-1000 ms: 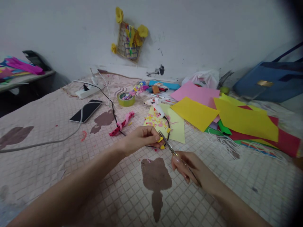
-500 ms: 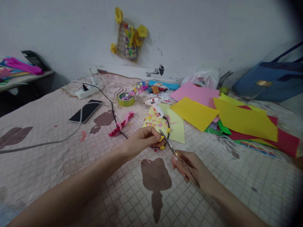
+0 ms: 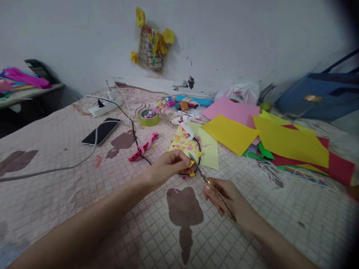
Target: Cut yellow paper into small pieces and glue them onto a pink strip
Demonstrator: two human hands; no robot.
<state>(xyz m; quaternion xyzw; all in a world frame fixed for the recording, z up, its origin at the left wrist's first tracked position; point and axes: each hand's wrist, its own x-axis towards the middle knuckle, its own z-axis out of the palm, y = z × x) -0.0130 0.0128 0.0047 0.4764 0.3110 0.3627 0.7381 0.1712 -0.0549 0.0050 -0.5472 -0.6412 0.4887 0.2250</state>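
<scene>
My left hand [image 3: 174, 163] pinches a small piece of yellow paper [image 3: 192, 164] between thumb and fingers. Metal scissors [image 3: 202, 173] are gripped in my right hand [image 3: 223, 196], their blades angled up and left, with the tips beside the yellow piece. Whether the blades touch the paper I cannot tell. Just beyond lies a pale yellow sheet [image 3: 209, 149], strewn with tiny pink and yellow paper bits. A white glue gun [image 3: 187, 131] rests on that sheet, its black cord curving down behind my left hand.
Left of my hands are a pink strip-wrapped piece [image 3: 144, 147], a phone [image 3: 101, 131] and a power strip [image 3: 105, 108]. A roll of tape [image 3: 149, 118] stands farther back. Coloured sheets [image 3: 291, 140] and tangled white string [image 3: 266, 172] lie to the right, near a blue bag [image 3: 319, 95].
Almost nothing differs. Both hands, the scissors and the yellow piece stay in nearly the same place.
</scene>
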